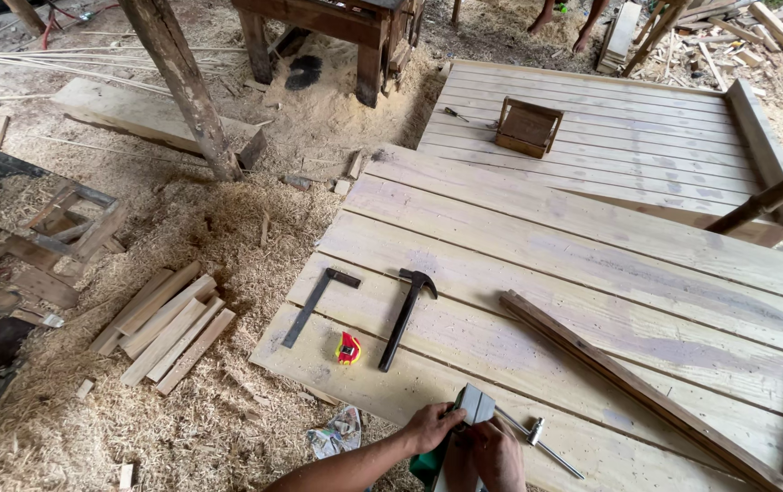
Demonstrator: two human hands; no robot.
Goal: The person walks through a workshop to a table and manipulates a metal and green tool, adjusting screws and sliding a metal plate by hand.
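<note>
Green-grey tool (469, 410), gripped between both hands (464, 437), on plank platform (592, 246)

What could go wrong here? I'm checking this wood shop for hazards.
Both hands, left hand and right hand, grip the green and grey power tool, so a slip might catch fingers. The black claw hammer and black metal try square lie loose on the pale plank platform, perhaps underfoot.

One claw hammer (407, 316) is lying on the plank platform (592, 255); one try square (317, 305) and one red-and-yellow tape measure (348, 348) are lying beside it; one small wooden box (527, 128) is sitting farther off; about six short boards (165, 330) are lying in the shavings; two hands, left hand (429, 426) and right hand (498, 454), are showing.
</note>
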